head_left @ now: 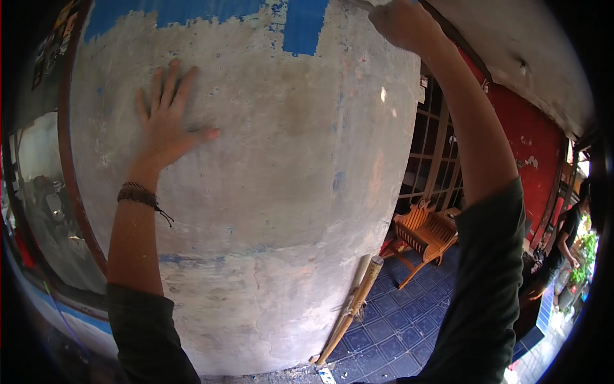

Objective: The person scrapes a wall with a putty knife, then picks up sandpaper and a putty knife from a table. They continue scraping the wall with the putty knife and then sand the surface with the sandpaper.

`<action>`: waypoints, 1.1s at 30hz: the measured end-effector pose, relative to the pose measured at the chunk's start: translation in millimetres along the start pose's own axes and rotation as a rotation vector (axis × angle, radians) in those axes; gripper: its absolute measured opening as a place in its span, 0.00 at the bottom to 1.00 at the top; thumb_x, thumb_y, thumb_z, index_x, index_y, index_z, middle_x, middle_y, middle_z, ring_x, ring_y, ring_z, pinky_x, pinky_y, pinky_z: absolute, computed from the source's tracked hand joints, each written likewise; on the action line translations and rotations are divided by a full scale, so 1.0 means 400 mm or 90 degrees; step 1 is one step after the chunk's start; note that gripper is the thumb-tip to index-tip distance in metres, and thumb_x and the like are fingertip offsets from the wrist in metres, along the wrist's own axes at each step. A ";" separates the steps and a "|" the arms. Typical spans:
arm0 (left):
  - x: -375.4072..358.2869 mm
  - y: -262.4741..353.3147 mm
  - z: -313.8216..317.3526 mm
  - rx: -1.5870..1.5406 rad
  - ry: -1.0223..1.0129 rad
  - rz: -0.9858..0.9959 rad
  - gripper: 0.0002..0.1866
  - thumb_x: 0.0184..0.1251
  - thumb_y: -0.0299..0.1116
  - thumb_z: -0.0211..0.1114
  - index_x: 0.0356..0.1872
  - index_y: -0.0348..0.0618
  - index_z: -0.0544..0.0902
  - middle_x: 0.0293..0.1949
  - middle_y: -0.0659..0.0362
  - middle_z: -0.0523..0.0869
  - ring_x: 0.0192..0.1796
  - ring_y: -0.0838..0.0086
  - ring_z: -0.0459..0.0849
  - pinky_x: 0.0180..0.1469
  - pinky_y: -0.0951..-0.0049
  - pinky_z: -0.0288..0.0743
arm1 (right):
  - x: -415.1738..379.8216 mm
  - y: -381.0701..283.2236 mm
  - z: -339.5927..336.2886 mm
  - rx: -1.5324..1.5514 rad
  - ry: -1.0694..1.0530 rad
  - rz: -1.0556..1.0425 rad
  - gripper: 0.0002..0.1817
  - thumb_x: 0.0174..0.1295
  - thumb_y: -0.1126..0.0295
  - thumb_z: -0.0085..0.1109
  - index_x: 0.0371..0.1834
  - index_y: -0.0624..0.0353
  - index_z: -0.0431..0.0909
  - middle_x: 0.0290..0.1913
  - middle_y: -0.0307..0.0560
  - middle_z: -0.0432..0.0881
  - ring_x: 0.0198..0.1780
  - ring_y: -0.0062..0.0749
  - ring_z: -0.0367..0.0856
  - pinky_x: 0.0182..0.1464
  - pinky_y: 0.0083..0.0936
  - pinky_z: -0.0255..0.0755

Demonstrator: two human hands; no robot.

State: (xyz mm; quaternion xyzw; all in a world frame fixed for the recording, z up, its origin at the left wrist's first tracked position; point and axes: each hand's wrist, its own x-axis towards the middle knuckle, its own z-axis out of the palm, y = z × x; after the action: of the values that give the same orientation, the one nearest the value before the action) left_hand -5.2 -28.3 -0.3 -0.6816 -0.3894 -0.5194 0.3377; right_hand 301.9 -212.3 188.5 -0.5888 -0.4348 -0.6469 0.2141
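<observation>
Plastered wall (268, 160), directly before the person, filling the middle of the view. Surface grey to off-white, mottled and scuffed, with small pits, fine cracks in the lower part and faint pinkish streaks toward the right edge. Blue paint (302, 29) remains along the top in ragged-edged patches, one squared strip reaching lower than the rest; fainter blue traces form a broken horizontal line lower down.

Left hand (166, 118): palm toward the wall, laid against it at upper left, fingers and thumb spread wide, gripping nothing. Dark braided bracelet (137, 194) at the wrist, cord ends hanging loose.

Right hand (406, 25): raised to the wall's upper right, fingers curled; a pale edge shows beside them, cut off by the top of the view. Whether it is pinched there cannot be told.

Dark sleeves (144, 333) on both arms.

Bamboo pole (352, 310): tilted, beside the wall's lower right edge, a frayed tuft partway down.

Wooden armchair (425, 230): orange-brown, slatted, on blue floor tiles (396, 326), before a barred window (435, 141).

Red wall (521, 128): beyond, at right, its paint chipped in places.

Another person (566, 237): far right, dark-clothed, near green foliage (583, 256).

Glass pane (41, 192): far left, brown-framed, reflective.
</observation>
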 end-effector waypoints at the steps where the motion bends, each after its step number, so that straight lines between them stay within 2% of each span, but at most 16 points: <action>1: 0.001 0.002 0.001 0.008 0.003 0.003 0.60 0.36 0.61 0.76 0.76 0.69 0.53 0.79 0.66 0.42 0.80 0.66 0.34 0.77 0.44 0.24 | 0.027 0.004 -0.012 -0.053 -0.067 -0.064 0.22 0.65 0.59 0.45 0.37 0.67 0.84 0.45 0.65 0.83 0.49 0.60 0.82 0.53 0.46 0.76; 2: 0.002 0.007 -0.002 0.008 0.003 0.002 0.60 0.36 0.61 0.76 0.76 0.69 0.53 0.79 0.66 0.42 0.80 0.66 0.34 0.77 0.44 0.24 | 0.044 0.007 -0.020 -0.105 -0.134 -0.128 0.22 0.66 0.59 0.44 0.35 0.67 0.84 0.46 0.65 0.83 0.50 0.60 0.81 0.53 0.46 0.76; 3: 0.000 0.014 -0.005 0.009 -0.015 -0.017 0.60 0.37 0.61 0.76 0.76 0.69 0.52 0.79 0.66 0.41 0.80 0.66 0.33 0.77 0.44 0.23 | 0.042 0.006 -0.024 -0.105 -0.135 -0.129 0.22 0.66 0.59 0.44 0.35 0.67 0.84 0.46 0.65 0.83 0.50 0.60 0.81 0.53 0.46 0.76; 5: -0.007 0.025 -0.006 0.009 -0.037 -0.033 0.60 0.39 0.60 0.76 0.76 0.69 0.51 0.79 0.66 0.40 0.80 0.66 0.32 0.76 0.43 0.22 | 0.021 0.006 -0.030 0.062 -0.082 0.034 0.22 0.67 0.59 0.43 0.35 0.66 0.84 0.48 0.65 0.82 0.51 0.59 0.81 0.52 0.47 0.76; 6: -0.008 0.026 -0.003 0.010 -0.032 -0.035 0.60 0.40 0.59 0.76 0.76 0.69 0.50 0.79 0.65 0.39 0.80 0.65 0.30 0.76 0.42 0.22 | 0.007 0.010 -0.027 0.062 -0.081 0.037 0.22 0.67 0.59 0.43 0.35 0.66 0.84 0.48 0.65 0.82 0.51 0.59 0.81 0.52 0.47 0.76; 8: -0.012 0.029 -0.011 0.013 -0.023 -0.043 0.60 0.41 0.59 0.76 0.77 0.68 0.48 0.79 0.65 0.38 0.80 0.64 0.29 0.75 0.42 0.21 | -0.009 0.006 -0.016 -0.053 -0.087 -0.083 0.21 0.66 0.60 0.44 0.38 0.66 0.84 0.50 0.66 0.81 0.52 0.59 0.80 0.54 0.47 0.75; 9: -0.006 0.040 -0.025 0.028 -0.060 -0.068 0.60 0.42 0.59 0.75 0.77 0.68 0.48 0.79 0.64 0.37 0.80 0.63 0.28 0.75 0.41 0.20 | 0.015 0.006 -0.016 -0.052 -0.082 -0.083 0.21 0.66 0.60 0.44 0.38 0.66 0.84 0.50 0.66 0.81 0.52 0.59 0.80 0.54 0.47 0.75; 11: -0.003 0.044 -0.028 0.047 -0.103 -0.088 0.60 0.42 0.60 0.75 0.77 0.68 0.47 0.79 0.63 0.36 0.80 0.63 0.27 0.75 0.41 0.20 | 0.062 0.005 -0.002 -0.097 -0.154 -0.136 0.21 0.66 0.61 0.44 0.42 0.66 0.83 0.50 0.67 0.80 0.52 0.60 0.80 0.55 0.46 0.75; 15: -0.007 0.028 -0.024 0.002 -0.084 -0.056 0.61 0.43 0.60 0.75 0.77 0.67 0.46 0.79 0.63 0.35 0.80 0.62 0.26 0.74 0.41 0.19 | 0.033 -0.015 -0.038 0.020 -0.103 -0.047 0.20 0.66 0.63 0.44 0.42 0.65 0.83 0.51 0.67 0.80 0.52 0.60 0.80 0.55 0.45 0.75; 17: -0.009 0.027 -0.024 -0.009 -0.087 -0.063 0.60 0.43 0.60 0.75 0.77 0.67 0.47 0.79 0.63 0.35 0.80 0.62 0.26 0.74 0.41 0.19 | -0.028 -0.033 -0.078 -0.068 -0.050 -0.134 0.19 0.66 0.64 0.44 0.39 0.66 0.84 0.50 0.66 0.81 0.51 0.61 0.81 0.53 0.45 0.76; 21: -0.008 0.032 -0.025 -0.004 -0.085 -0.056 0.60 0.43 0.59 0.75 0.77 0.67 0.46 0.79 0.63 0.35 0.80 0.62 0.26 0.75 0.41 0.19 | 0.076 0.005 0.001 -0.083 -0.058 -0.110 0.17 0.64 0.66 0.46 0.36 0.65 0.84 0.46 0.63 0.83 0.49 0.58 0.82 0.51 0.45 0.77; 23: -0.008 0.029 -0.025 0.004 -0.093 -0.063 0.60 0.43 0.58 0.76 0.77 0.67 0.46 0.79 0.63 0.35 0.80 0.62 0.26 0.75 0.42 0.19 | 0.087 -0.003 -0.031 -0.259 -0.116 -0.236 0.16 0.62 0.67 0.48 0.33 0.64 0.85 0.41 0.60 0.85 0.45 0.54 0.84 0.46 0.45 0.78; 26: -0.010 0.032 -0.023 -0.008 -0.097 -0.061 0.61 0.43 0.58 0.76 0.77 0.67 0.46 0.80 0.63 0.35 0.80 0.62 0.27 0.75 0.42 0.19 | 0.039 -0.006 -0.021 -0.228 -0.102 -0.246 0.15 0.60 0.67 0.50 0.29 0.64 0.85 0.39 0.58 0.86 0.42 0.51 0.85 0.42 0.44 0.79; 28: -0.009 0.034 -0.036 -0.007 -0.101 -0.068 0.63 0.39 0.57 0.77 0.77 0.66 0.46 0.80 0.62 0.36 0.80 0.61 0.28 0.75 0.43 0.18 | 0.064 -0.001 0.006 -0.256 -0.076 -0.258 0.15 0.60 0.67 0.50 0.29 0.64 0.85 0.39 0.58 0.86 0.42 0.51 0.85 0.42 0.44 0.79; 32: -0.012 0.023 -0.018 -0.005 -0.082 -0.048 0.61 0.42 0.58 0.76 0.77 0.68 0.46 0.79 0.64 0.35 0.80 0.62 0.27 0.75 0.42 0.18 | 0.131 0.018 0.050 -0.318 -0.089 -0.289 0.15 0.60 0.68 0.49 0.31 0.65 0.85 0.40 0.58 0.86 0.45 0.49 0.85 0.43 0.43 0.79; 33: -0.011 0.024 -0.019 -0.004 -0.087 -0.048 0.61 0.43 0.58 0.76 0.77 0.68 0.46 0.79 0.64 0.35 0.80 0.62 0.27 0.75 0.42 0.18 | 0.087 -0.012 0.014 -0.317 -0.092 -0.286 0.15 0.60 0.68 0.49 0.31 0.65 0.85 0.40 0.58 0.86 0.45 0.49 0.85 0.43 0.43 0.79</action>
State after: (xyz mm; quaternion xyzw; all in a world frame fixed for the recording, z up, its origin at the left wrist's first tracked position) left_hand -0.8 -40.2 -3.2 -0.7013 -0.4355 -0.4852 0.2883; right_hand 293.7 -196.9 219.6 -0.5569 -0.3967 -0.7206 -0.1152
